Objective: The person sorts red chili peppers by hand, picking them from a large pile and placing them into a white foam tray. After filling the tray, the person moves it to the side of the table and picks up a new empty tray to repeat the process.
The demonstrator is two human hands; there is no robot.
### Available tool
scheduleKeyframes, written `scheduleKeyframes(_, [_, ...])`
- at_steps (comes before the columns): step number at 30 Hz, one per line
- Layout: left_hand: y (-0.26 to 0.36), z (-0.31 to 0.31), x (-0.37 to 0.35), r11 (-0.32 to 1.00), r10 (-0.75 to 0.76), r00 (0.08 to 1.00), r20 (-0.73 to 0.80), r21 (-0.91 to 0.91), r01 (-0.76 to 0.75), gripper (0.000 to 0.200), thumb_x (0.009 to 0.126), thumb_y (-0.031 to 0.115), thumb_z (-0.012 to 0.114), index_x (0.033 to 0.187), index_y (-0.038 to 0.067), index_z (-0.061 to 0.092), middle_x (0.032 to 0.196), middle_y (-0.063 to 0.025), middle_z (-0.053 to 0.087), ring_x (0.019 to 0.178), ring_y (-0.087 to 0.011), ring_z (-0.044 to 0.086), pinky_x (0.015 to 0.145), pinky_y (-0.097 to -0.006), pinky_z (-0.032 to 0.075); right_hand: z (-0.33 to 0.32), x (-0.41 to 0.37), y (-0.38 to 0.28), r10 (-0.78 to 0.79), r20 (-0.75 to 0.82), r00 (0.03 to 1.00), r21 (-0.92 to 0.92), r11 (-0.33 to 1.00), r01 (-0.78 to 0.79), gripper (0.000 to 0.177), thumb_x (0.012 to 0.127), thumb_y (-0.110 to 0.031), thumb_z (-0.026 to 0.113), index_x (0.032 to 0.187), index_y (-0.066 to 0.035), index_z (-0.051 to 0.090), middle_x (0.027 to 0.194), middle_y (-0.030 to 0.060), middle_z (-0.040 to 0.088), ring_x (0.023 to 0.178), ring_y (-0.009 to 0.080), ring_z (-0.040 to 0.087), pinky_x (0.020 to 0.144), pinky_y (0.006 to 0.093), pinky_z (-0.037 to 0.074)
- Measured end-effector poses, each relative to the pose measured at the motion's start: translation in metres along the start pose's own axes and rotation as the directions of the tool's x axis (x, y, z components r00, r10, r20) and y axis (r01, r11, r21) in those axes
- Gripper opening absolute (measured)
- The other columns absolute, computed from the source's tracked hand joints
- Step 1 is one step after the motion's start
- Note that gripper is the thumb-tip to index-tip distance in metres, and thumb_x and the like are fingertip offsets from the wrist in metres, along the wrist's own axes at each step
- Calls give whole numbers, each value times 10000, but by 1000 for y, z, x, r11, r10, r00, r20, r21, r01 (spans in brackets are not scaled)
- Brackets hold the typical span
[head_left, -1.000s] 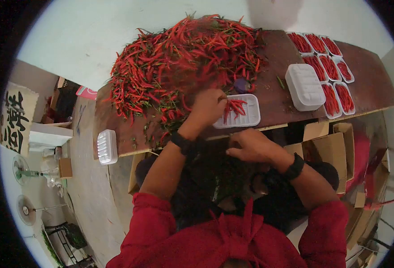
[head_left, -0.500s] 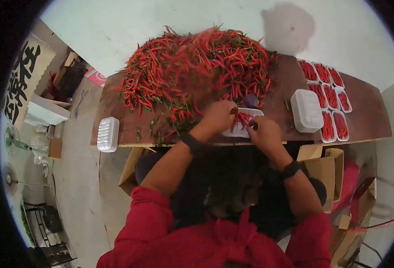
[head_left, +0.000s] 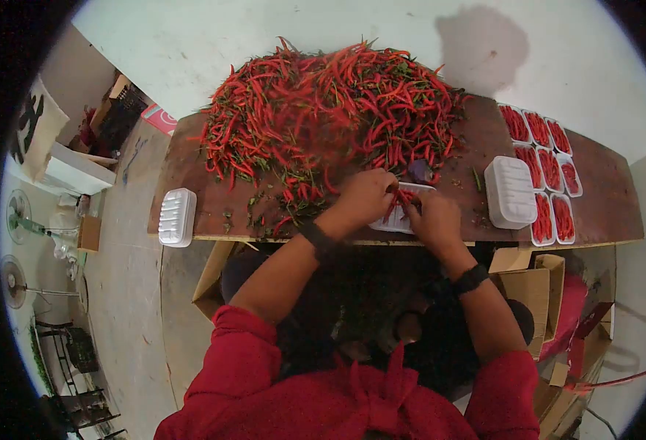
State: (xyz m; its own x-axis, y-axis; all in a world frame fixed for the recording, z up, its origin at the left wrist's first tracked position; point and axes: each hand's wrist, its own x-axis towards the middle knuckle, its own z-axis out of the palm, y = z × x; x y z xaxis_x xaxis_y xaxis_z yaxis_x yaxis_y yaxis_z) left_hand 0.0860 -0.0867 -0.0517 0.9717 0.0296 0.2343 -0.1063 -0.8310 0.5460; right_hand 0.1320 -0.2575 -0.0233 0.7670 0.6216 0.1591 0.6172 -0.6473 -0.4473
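Over a white plastic tray (head_left: 394,226) at the table's front edge, my left hand (head_left: 367,196) is closed on a few red chili peppers (head_left: 402,201). My right hand (head_left: 436,218) pinches at the same peppers from the other side, its fingertips partly hidden behind them. Beyond my hands rises a large pile of red chilies (head_left: 279,110) with green stems and leaves. A small purple object (head_left: 420,171) lies just past the tray; I cannot make out what it is.
Right of my hands stands a stack of white trays (head_left: 512,192). Farther right are several trays filled with chilies (head_left: 549,170). Another stack of white trays (head_left: 178,218) sits at the table's left end. Cardboard boxes (head_left: 526,293) stand below the front edge.
My hands remain over the tray, with the fingers shifted slightly around the chilies. The whole view has moved a little, so the trays at right appear farther right and lower.
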Motion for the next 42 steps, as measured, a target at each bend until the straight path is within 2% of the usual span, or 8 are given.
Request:
scheduleKeyframes(10, [4,-6,-4,1000,6,997,-79,21,-4,173,719,154,605,865,64,626,864,-119,588,837,-320,584,718,-421,468,-10,5,-6,-32,19,999,77,997,31,199,749,-234,650,859,-69,678,833,152,640,752,333,621,662,423,482])
scheduleKeyframes(16, [-5,-41,-17,998,-42,987,-152,-53,35,181,734,157,598,867,39,634,862,-152,590,852,-342,573,742,-417,466,-13,0,6,-30,-121,992,45,998,35,186,754,-211,653,843,-48,662,785,141,642,713,321,616,648,395,479])
scheduleKeyframes(19, [-18,-69,-34,999,14,951,-309,32,-4,185,746,161,589,870,31,633,853,-157,603,856,-346,574,753,-418,464,-19,-6,10,8,-163,987,109,994,10,183,757,-203,654,830,-35,656,759,142,638,696,307,617,640,377,475])
scheduleKeyframes(25, [-39,-116,-79,977,-155,868,-473,56,205,189,759,165,567,888,47,638,896,-161,618,870,-343,581,753,-433,462,-32,-24,-12,34,-93,995,191,981,-16,201,764,-196,652,830,-7,651,763,146,645,691,255,633,649,333,479])
scheduleKeyframes(34, [-52,-93,-105,941,-236,935,-266,177,288,242,792,187,578,1008,82,606,959,-157,602,907,-356,575,783,-446,466,-19,-60,-67,-233,49,971,123,966,226,208,765,-196,646,860,-11,652,805,159,649,758,289,640,687,355,492])
scheduleKeyframes(37, [-39,-85,-99,961,-181,952,-247,162,225,241,802,184,564,1024,101,603,953,-143,581,891,-358,577,756,-445,475,-21,-61,-83,-317,238,918,146,946,289,223,784,-256,596,835,-44,644,821,179,632,785,368,602,699,454,463])
scheduleKeyframes(39, [-33,-79,-92,933,-209,952,-222,248,262,260,793,160,565,1047,120,600,925,-135,556,868,-345,585,705,-442,485,-26,-62,-90,-389,330,860,118,921,372,168,761,-173,627,843,-27,647,809,155,642,763,332,619,685,388,486])
scheduleKeyframes(42, [-27,-77,-82,895,-154,969,-194,389,220,246,762,125,570,1006,120,604,889,-131,539,836,-330,596,653,-437,488,-9,-64,-68,-389,345,854,157,921,356,197,778,-229,612,852,-50,647,822,167,630,791,352,602,702,433,470])
